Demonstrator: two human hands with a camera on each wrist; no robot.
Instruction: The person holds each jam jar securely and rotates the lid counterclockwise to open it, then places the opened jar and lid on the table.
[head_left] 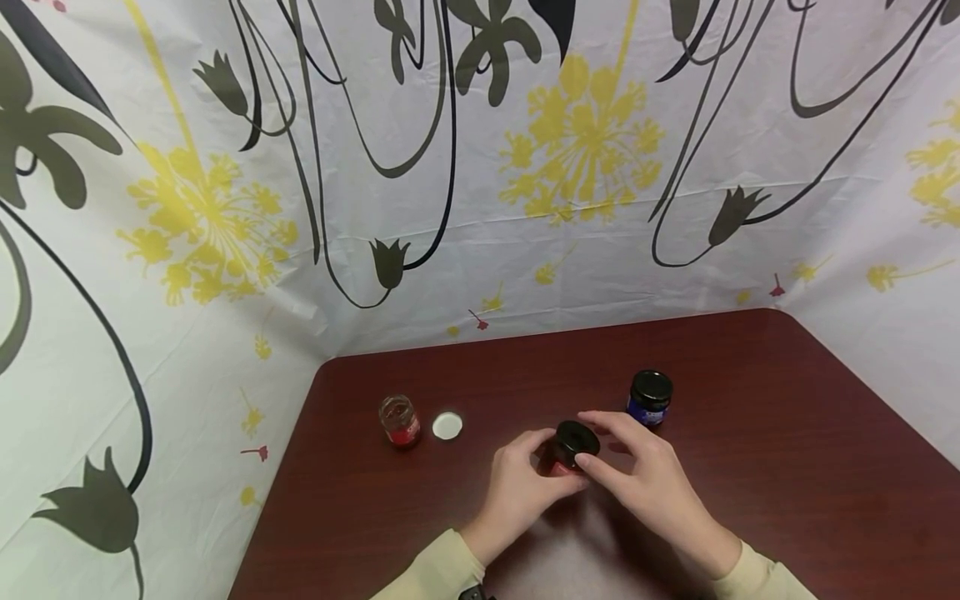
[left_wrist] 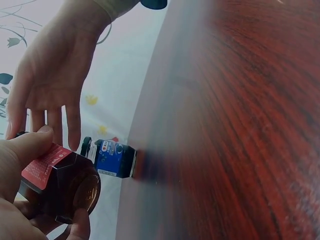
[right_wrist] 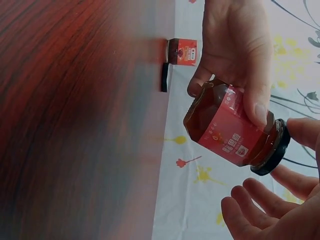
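Note:
A glass jar of dark contents with a red label [right_wrist: 227,127] is held tilted above the table by my left hand [head_left: 517,479], thumb along the label and fingers round the glass. Its black lid [head_left: 577,437] sits on the jar's mouth. My right hand [head_left: 648,475] has thumb and forefinger at opposite edges of this lid, pinching it; the other fingers [right_wrist: 255,205] stand spread off the glass. In the left wrist view the jar's base [left_wrist: 87,192] faces the camera, and the lid is mostly hidden behind the left thumb.
A lidless jar with a red label [head_left: 401,423] stands at the left of the dark red table [head_left: 360,525]. Beside it a loose lid [head_left: 447,426] lies white inside up. Behind the right hand stands a black-lidded jar with a blue label [head_left: 649,398]. Patterned cloth [head_left: 480,275] hangs behind the table.

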